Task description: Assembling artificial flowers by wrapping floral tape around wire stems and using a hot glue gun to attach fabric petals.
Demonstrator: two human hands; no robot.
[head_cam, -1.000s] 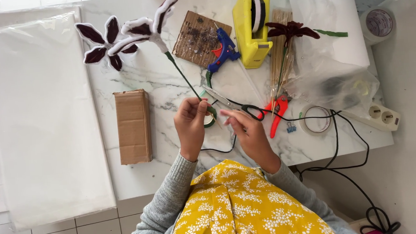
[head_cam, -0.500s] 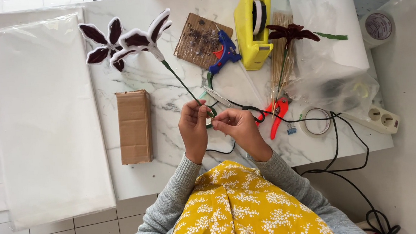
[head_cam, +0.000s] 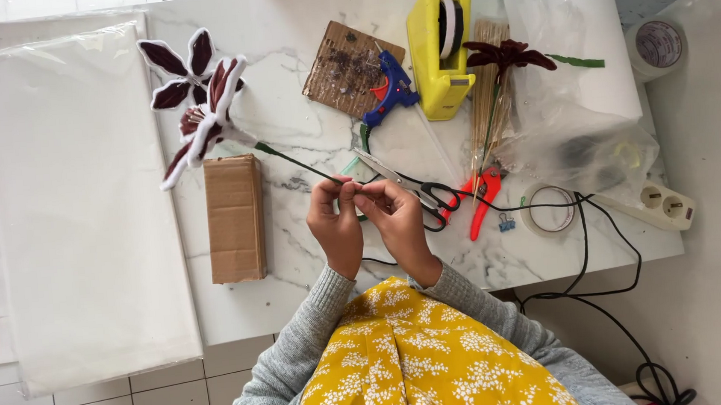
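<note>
Fingers of our left hand (head_cam: 334,223) and right hand (head_cam: 396,217) pinched together on the green stem (head_cam: 293,162) of a dark-petalled flower (head_cam: 204,125), beside the cardboard box (head_cam: 235,218).

Hands (head_cam: 370,214) at the near middle of the desk (head_cam: 317,300), pinched on a flower stem (head_cam: 293,161) running up-left to its bloom (head_cam: 205,133). Just left — a cardboard box (head_cam: 235,218), with a paper stack (head_cam: 77,199) beyond, overhanging the near edge. Right of the hands — scissors (head_cam: 402,182), then pliers (head_cam: 484,197) and a tape ring (head_cam: 550,211). Farther back, a glue gun (head_cam: 386,93) beside a tape dispenser (head_cam: 442,46).
</note>
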